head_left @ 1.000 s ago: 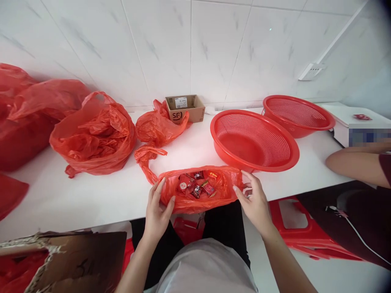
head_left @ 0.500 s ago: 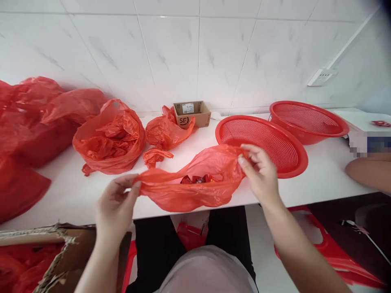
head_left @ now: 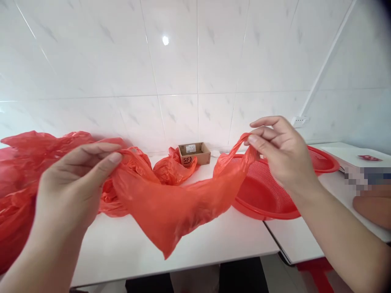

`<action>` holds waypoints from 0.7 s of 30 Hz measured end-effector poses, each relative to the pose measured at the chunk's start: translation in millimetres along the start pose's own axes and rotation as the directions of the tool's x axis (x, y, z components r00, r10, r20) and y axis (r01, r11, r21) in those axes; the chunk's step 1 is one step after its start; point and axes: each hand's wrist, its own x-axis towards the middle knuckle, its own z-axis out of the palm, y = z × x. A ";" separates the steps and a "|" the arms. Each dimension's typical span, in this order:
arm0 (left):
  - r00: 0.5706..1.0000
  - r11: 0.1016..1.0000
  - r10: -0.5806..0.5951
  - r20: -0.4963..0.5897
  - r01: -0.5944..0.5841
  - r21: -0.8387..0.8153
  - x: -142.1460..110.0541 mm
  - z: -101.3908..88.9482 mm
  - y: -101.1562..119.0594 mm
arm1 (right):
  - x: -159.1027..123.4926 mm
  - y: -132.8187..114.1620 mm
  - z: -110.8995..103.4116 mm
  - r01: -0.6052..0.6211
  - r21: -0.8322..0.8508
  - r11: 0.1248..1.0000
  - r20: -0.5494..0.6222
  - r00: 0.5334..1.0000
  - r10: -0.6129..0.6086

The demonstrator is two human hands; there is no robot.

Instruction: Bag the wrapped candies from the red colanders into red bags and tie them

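A red plastic bag (head_left: pixel 171 205) hangs in the air above the white table (head_left: pixel 128 248), stretched between my two hands. My left hand (head_left: pixel 73 183) pinches its left handle between thumb and fingers. My right hand (head_left: pixel 276 150) pinches the right handle, held higher, in front of a red mesh basket (head_left: pixel 259 195). The bag sags in the middle and its contents are hidden from here.
Other red plastic bags (head_left: pixel 18 179) are heaped at the left. A crumpled red bag (head_left: pixel 171 169) and a small open cardboard box (head_left: pixel 194 152) sit by the tiled wall. A second red basket (head_left: pixel 324 160) stands behind the first. Another person's arm (head_left: pixel 371 205) rests at the right.
Both hands have lifted the bag off the table and pulled its handles apart and upward. The camera has tilted up, so the lap and the box at lower left have left view.
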 end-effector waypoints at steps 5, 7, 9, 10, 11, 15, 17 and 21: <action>0.973 0.991 -0.065 0.220 0.037 0.128 8.0 -5.2 -6.8 | 12.5 -9.8 -2.6 -0.042 0.001 0.999 0.087 0.995 0.041; 0.969 0.990 -0.064 0.239 0.031 0.140 10.4 -3.7 -5.9 | 16.3 -12.8 -1.2 -0.040 0.041 0.998 0.046 0.998 0.038; 0.958 0.988 -0.062 0.279 0.020 0.152 12.4 -2.7 -3.6 | 17.8 -14.6 0.6 -0.037 0.029 0.999 0.070 0.997 0.035; 0.951 0.987 -0.072 0.300 0.025 0.157 13.2 -2.6 -2.5 | 17.8 -15.1 1.6 -0.042 0.012 0.999 0.087 0.995 0.041; 0.943 0.986 -0.093 0.321 0.042 0.160 13.9 -2.8 -1.7 | 17.4 -15.4 2.4 -0.055 0.000 0.998 0.097 0.994 0.055; 0.905 0.985 -0.173 0.390 0.149 0.092 14.0 -5.1 -2.9 | 14.4 -14.6 4.1 -0.139 0.017 0.990 0.101 0.985 0.137; 0.885 0.980 -0.194 0.423 0.191 0.048 12.8 -5.8 -5.6 | 12.7 -14.7 4.8 -0.163 0.016 0.987 0.132 0.978 0.160; 0.869 0.976 -0.214 0.446 0.170 0.138 10.7 -3.8 -9.2 | 9.7 -17.4 9.9 -0.196 0.051 0.979 0.213 0.960 0.181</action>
